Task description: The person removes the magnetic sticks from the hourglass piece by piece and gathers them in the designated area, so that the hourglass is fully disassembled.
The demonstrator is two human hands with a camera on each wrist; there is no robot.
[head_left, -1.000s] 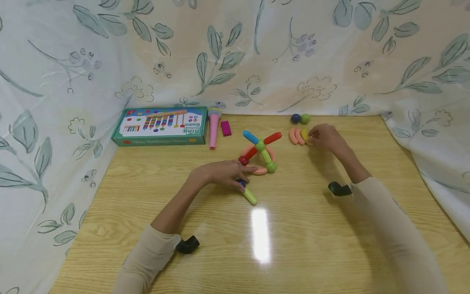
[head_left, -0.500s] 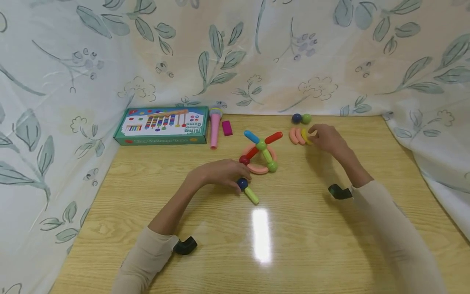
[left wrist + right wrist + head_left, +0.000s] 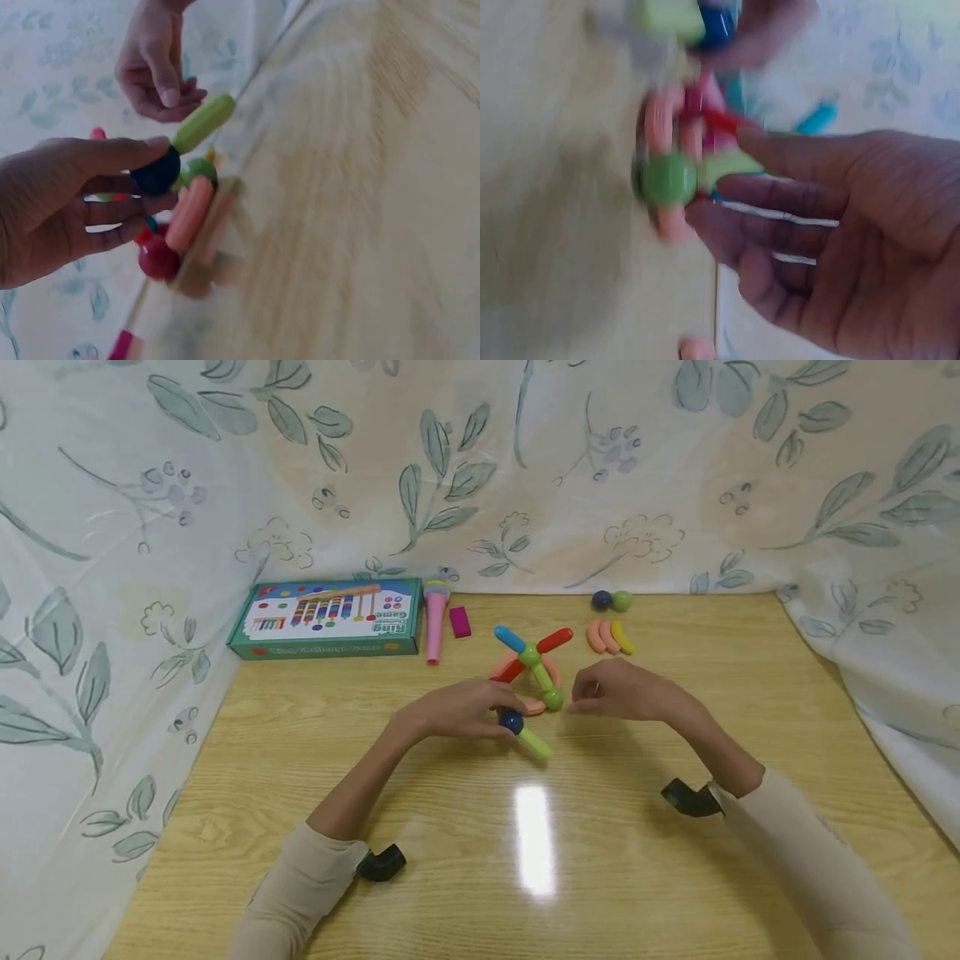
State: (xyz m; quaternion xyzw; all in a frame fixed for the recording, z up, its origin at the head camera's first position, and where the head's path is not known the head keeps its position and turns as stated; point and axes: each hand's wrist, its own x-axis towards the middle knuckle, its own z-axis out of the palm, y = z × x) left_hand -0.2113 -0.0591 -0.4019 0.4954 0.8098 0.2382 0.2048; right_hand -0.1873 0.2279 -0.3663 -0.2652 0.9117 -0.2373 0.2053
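Observation:
My left hand [image 3: 457, 710] pinches a dark blue ball [image 3: 156, 172] between thumb and fingers. A light green stick [image 3: 203, 123] juts from that ball, lifted above the table in the left wrist view. Just behind stands a frame of toy magnetic sticks and balls: a green ball [image 3: 530, 656] on top joins blue, red and light green sticks, and curved pink pieces [image 3: 658, 120] form its base. A red ball [image 3: 158, 258] and another green ball [image 3: 552, 698] sit at its lower corners. My right hand [image 3: 622, 689] hovers right of the frame, fingers loosely bent and holding nothing.
Two curved pink pieces [image 3: 596, 636] and a curved yellow one [image 3: 622, 637] lie at the back right, below a dark blue ball [image 3: 602, 601] and a green ball [image 3: 622, 601]. Farther left are a pink microphone [image 3: 435, 622], a magenta block [image 3: 460, 622] and a game box [image 3: 326, 618].
My right hand has left the yellow curved piece and come left and nearer, beside the frame. My left hand has gripped the blue ball and raised it with its stick, slightly rightward.

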